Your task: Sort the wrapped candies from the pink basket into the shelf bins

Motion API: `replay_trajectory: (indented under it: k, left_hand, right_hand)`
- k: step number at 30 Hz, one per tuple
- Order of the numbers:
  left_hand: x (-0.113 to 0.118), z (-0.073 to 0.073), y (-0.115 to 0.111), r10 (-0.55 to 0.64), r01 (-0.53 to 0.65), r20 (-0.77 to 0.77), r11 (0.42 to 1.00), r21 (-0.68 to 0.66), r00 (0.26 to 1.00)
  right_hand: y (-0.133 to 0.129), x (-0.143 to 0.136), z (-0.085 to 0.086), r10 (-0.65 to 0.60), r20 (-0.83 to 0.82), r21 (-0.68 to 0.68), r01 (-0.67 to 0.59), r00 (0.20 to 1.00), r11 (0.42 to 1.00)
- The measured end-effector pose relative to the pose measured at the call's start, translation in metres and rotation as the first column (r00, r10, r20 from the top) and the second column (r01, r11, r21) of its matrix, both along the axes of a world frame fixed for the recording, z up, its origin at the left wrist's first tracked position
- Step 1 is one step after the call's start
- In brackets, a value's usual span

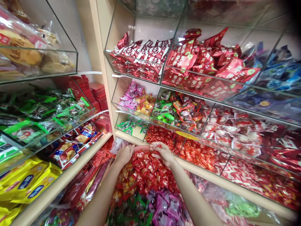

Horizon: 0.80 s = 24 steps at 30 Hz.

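Observation:
Both of my arms reach forward over a heap of wrapped candies. My left hand (124, 155) is closed on the left end of a pink rim (142, 147), which looks like the far edge of a container. At the rim's right end, my right hand (163, 153) pinches it with bent fingers. Just below the rim lie red-wrapped candies (148, 172), with purple packets (166, 207) and green-and-dark packets (134, 207) nearer to me. The container's sides are hidden under the candies and my arms. A clear plastic bag (119, 144) sits beside my left hand.
Ahead, clear shelf bins hold red-and-white packets (145, 55), red pouches (188, 69) and small red candies (199, 153). A wooden shelf edge (211, 175) runs along the right. More bins with green packets (28, 128) and yellow packs (25, 182) stand on the left.

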<state>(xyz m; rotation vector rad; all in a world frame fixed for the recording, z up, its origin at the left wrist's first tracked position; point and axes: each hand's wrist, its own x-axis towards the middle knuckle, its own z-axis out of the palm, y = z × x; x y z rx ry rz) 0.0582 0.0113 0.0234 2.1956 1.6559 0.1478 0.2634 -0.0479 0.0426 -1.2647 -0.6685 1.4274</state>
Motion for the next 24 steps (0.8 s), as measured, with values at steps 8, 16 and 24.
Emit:
replay_trajectory:
  k: [8,16,24]
  left_hand:
    - [0.000,0.000,0.000,-0.005,0.005,0.018,1.000,0.010,1.000]
    - [0.000,0.000,0.000,-0.015,0.015,0.017,1.000,0.004,1.000]
    - [0.001,0.002,-0.002,-0.028,0.028,0.001,1.000,0.008,1.000]
  right_hand:
    - [0.004,-0.004,-0.007,-0.011,0.050,0.018,0.011,0.999,1.000]
    - [-0.026,0.001,0.026,-0.013,-0.363,0.001,0.014,0.932,1.000]
    - [-0.051,-0.001,0.017,-0.091,-0.171,0.095,0.108,0.981,0.990]
